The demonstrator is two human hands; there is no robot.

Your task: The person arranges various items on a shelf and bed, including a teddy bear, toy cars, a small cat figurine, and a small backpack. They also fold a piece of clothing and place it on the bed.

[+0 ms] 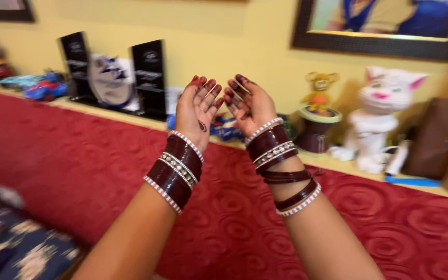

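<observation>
Nearest the lens: two bare forearms rising from the lower edge, and at lower left a corner of dark blue patterned fabric (11, 243). Each wrist carries a stack of maroon bangles edged with white-studded bands; the left stack (175, 173) sits tight together, the right stack (281, 161) is spread, with two bangles slid lower down the forearm.

Left hand (198, 111): palm up, cupped, fingers together and slightly curled, holding nothing. Right hand (250, 103): likewise cupped and empty, fingers together. The two hands stand just beside each other, fingertips dark-stained, not touching.

Judgement: to hold this pose well, keep both palms level and the wrists steady so the loose right bangles do not slide further.

Behind: red patterned cloth (79, 155) up to a yellow ledge (338, 166). On it, black plaques (149, 78), a white cat figure (382, 116), a small yellow figurine (320, 91). Framed picture (385, 26) above.
</observation>
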